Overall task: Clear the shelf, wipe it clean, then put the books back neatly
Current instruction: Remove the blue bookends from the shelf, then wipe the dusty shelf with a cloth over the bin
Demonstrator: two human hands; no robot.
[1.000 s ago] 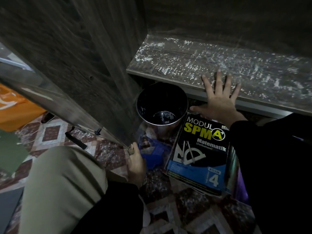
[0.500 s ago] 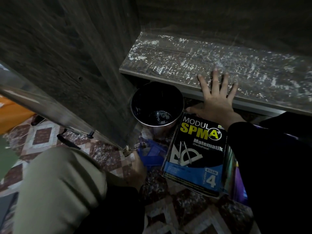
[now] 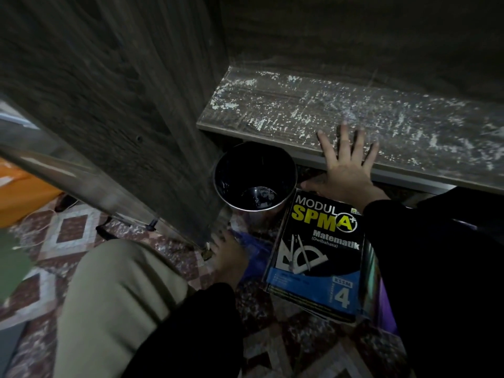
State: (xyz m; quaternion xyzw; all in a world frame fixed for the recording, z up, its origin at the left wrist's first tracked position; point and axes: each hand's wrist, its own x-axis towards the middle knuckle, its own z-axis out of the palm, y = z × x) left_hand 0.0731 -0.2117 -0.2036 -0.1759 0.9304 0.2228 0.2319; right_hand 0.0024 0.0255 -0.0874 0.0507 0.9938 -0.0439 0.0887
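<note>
The right hand [image 3: 345, 170] is laid flat on the front edge of the shelf [image 3: 272, 110], with its fingers straight and spread wide. The shelf is flecked with white. The books [image 3: 319, 257] are stacked on the floor just below the shelf, and a bin [image 3: 234, 165] stands under the shelf's left end. The left hand [image 3: 227, 257] is seen well below that end; how its fingers lie cannot be told.

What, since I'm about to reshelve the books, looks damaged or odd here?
The shelf is flecked all over with pale patches, like peeling finish or residue; which, I cannot tell. The right hand lies flat on its front edge. The books sit stacked on the floor beside a bin.
</note>
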